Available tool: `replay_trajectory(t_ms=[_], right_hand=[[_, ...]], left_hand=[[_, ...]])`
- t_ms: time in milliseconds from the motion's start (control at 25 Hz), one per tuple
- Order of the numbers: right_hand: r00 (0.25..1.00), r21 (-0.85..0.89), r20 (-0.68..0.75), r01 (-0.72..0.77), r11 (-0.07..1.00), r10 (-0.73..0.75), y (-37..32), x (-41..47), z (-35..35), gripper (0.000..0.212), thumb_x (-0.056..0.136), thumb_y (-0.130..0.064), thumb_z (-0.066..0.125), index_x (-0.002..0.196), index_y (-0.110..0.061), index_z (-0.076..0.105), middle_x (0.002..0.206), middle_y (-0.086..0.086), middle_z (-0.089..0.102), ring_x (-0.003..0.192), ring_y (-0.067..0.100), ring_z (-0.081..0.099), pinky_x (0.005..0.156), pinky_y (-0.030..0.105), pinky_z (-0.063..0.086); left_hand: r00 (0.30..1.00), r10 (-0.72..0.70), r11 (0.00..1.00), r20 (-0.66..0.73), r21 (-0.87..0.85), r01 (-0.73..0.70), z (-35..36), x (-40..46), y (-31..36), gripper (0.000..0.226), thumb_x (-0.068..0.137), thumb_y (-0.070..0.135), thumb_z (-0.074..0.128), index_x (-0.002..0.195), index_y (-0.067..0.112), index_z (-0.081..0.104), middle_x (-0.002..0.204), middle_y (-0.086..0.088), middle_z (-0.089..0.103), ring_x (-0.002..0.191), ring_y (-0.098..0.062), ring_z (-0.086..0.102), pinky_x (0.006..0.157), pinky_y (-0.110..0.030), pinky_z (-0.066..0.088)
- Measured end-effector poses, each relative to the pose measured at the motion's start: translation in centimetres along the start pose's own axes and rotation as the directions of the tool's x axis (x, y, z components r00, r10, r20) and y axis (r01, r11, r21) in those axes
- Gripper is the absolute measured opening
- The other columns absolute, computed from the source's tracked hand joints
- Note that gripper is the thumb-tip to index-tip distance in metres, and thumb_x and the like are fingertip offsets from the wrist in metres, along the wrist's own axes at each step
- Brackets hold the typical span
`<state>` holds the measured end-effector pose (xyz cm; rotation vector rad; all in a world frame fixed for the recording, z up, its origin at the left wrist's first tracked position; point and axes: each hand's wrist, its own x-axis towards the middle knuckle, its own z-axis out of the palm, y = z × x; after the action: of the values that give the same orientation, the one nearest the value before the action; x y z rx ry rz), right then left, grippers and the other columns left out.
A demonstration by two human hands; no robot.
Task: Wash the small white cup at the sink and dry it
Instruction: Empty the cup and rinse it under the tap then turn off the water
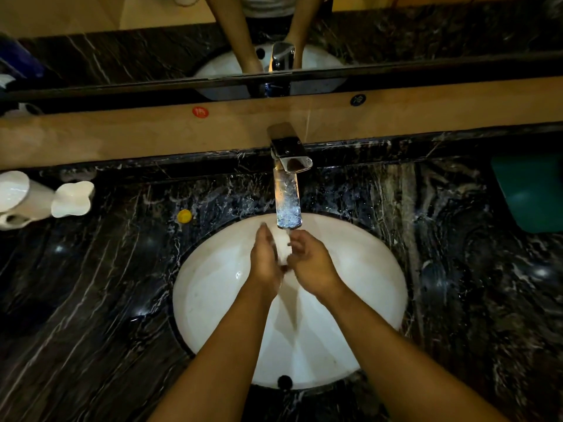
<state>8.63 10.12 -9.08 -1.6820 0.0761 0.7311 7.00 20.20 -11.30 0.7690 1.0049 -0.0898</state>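
Cup (pixel 282 246) held just under faucet (pixel 288 190) spout, over sink (pixel 365 263). Left hand (pixel 264 260) cupped around cup's side; right hand (pixel 310 263) closed against other side, fingers curled. Advice: turn cup under stream, rub rim and inside, grip firm since wet.

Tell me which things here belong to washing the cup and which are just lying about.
In use: small white cup, left hand, right hand, running faucet, sink.
Lying about: white ceramic holders, yellow object, green container.
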Motion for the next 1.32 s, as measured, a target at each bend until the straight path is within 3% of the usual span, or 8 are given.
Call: replay_trajectory(t_ms=[240, 360, 480, 600, 760, 880, 1160, 1320], right_hand=[[0.966, -0.228, -0.126, 0.193, 0.954, -0.225, 1.2, -0.9, -0.4, 0.039, 0.088, 0.01, 0.056, 0.108, -0.015, 0.077, 0.12, -0.003, 0.067, 0.112, 0.011, 0.062, 0.083, 0.001, 0.044], [0.924, -0.201, -0.326, 0.141, 0.969, -0.202, 1.0, -0.5, -1.1, 0.033, 0.093, -0.003, 0.062, 0.124, -0.014, 0.062, 0.122, 0.003, 0.053, 0.11, 0.018, 0.059, 0.096, 0.02, 0.05], [0.968, 0.161, -0.066, -0.229, 0.96, 0.242, 0.5, 0.3, -1.8, 0.045, 0.097, -0.011, 0.063, 0.139, -0.01, 0.047, 0.116, 0.012, 0.065, 0.102, 0.036, 0.071, 0.085, 0.049, 0.062], [0.947, 0.169, 0.089, -0.321, 0.932, 0.31, 0.2, 0.1, -2.1, 0.027, 0.099, -0.008, 0.059, 0.123, 0.003, 0.06, 0.109, 0.026, 0.071, 0.086, 0.042, 0.076, 0.074, 0.053, 0.064], [0.986, -0.331, -0.149, -0.116, 0.936, 0.07, 0.4, -0.5, -1.4, 0.02, 0.102, -0.025, 0.055, 0.112, -0.008, 0.057, 0.097, 0.017, 0.071, 0.07, 0.033, 0.076, 0.063, 0.046, 0.064], [0.965, -0.802, -0.241, -0.137, 0.582, -0.106, 0.5, -0.7, -2.3, 0.027, 0.1, -0.031, 0.053, 0.114, -0.009, 0.053, 0.1, 0.017, 0.071, 0.088, 0.037, 0.07, 0.063, 0.033, 0.047], [0.95, -0.824, -0.28, -0.162, 0.543, -0.141, -1.3, -1.9, -4.0, 0.032, 0.099, -0.031, 0.053, 0.118, -0.005, 0.051, 0.106, 0.021, 0.07, 0.095, 0.042, 0.067, 0.065, 0.036, 0.042], [0.942, -0.662, -0.327, -0.174, 0.729, -0.071, -2.5, -3.4, -4.2, 0.031, 0.099, -0.029, 0.05, 0.117, -0.004, 0.055, 0.105, 0.02, 0.07, 0.085, 0.038, 0.072, 0.069, 0.037, 0.058]], left_hand=[[0.996, -0.079, 0.995, 0.039, -0.057, 0.081, -0.3, 0.1, 0.7, 0.024, 0.097, 0.03, 0.055, 0.107, 0.01, 0.065, 0.079, -0.012, 0.069, 0.064, -0.026, 0.066, 0.056, -0.03, 0.048], [1.0, -0.011, 0.995, -0.003, -0.096, 0.011, -0.6, -0.3, -0.5, 0.024, 0.098, 0.005, 0.055, 0.12, 0.002, 0.062, 0.106, -0.027, 0.07, 0.089, -0.041, 0.068, 0.059, -0.038, 0.054], [0.998, 0.058, 0.996, -0.024, -0.072, -0.059, -1.0, -0.8, -1.5, 0.023, 0.092, 0.005, 0.068, 0.115, 0.007, 0.071, 0.103, -0.017, 0.078, 0.09, -0.036, 0.075, 0.064, -0.044, 0.062], [0.96, 0.271, 0.937, -0.075, 0.25, -0.245, -1.5, -0.6, -2.0, 0.014, 0.09, 0.023, 0.075, 0.102, 0.016, 0.076, 0.09, -0.005, 0.08, 0.083, -0.027, 0.075, 0.065, -0.036, 0.06], [0.944, 0.329, 0.775, 0.009, 0.568, -0.276, -1.4, -0.3, -1.5, 0.012, 0.097, 0.021, 0.062, 0.103, 0.017, 0.071, 0.103, -0.008, 0.076, 0.092, -0.026, 0.07, 0.077, -0.037, 0.058], [0.961, 0.261, 0.754, -0.092, 0.642, -0.143, -2.2, -0.3, -0.5, 0.027, 0.093, 0.0, 0.051, 0.104, 0.016, 0.07, 0.114, -0.015, 0.072, 0.103, -0.034, 0.068, 0.093, -0.047, 0.058], [0.87, 0.49, 0.72, -0.049, 0.586, -0.373, 1.5, -4.1, 6.6, 0.054, 0.099, 0.05, 0.044, 0.065, 0.016, 0.067, 0.054, 0.003, 0.059, 0.057, -0.019, 0.054, 0.06, -0.031, 0.04], [0.86, 0.49, 0.679, 0.142, 0.557, -0.479, 6.0, -7.3, 11.0, 0.071, 0.084, 0.074, 0.046, 0.066, 0.008, 0.068, 0.052, 0.002, 0.062, 0.044, -0.01, 0.052, 0.049, -0.023, 0.043]])
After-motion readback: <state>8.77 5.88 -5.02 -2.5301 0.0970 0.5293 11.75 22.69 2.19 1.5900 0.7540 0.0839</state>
